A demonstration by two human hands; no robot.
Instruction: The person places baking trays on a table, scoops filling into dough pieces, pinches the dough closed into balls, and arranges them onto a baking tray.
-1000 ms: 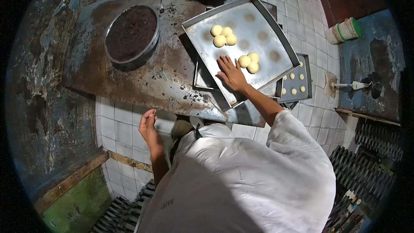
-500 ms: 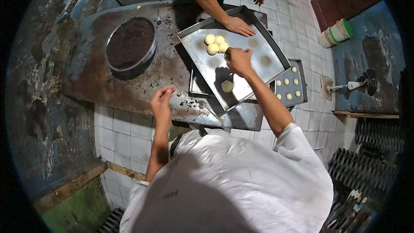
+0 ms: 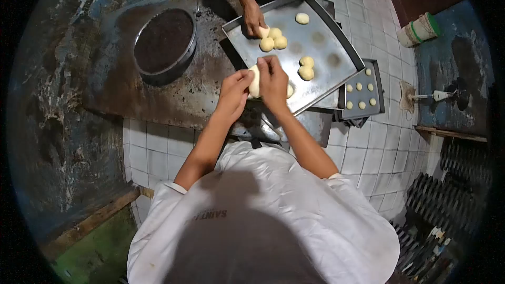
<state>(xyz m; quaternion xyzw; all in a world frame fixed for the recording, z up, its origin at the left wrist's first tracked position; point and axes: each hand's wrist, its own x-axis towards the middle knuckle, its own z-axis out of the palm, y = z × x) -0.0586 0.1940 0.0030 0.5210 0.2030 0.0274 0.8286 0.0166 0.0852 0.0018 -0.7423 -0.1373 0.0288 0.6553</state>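
Well back from the bare fingers, a loose, creased white shirt has short sleeves and small grey lettering.

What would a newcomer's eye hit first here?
Probably the pale dough piece held between the left hand and right hand, over the near edge of the big metal tray. Next, the wide tub of dark crumbly filling on the worn table, to the tray's left. Across the tray, a co-worker's hand reaches into a cluster of dough balls.
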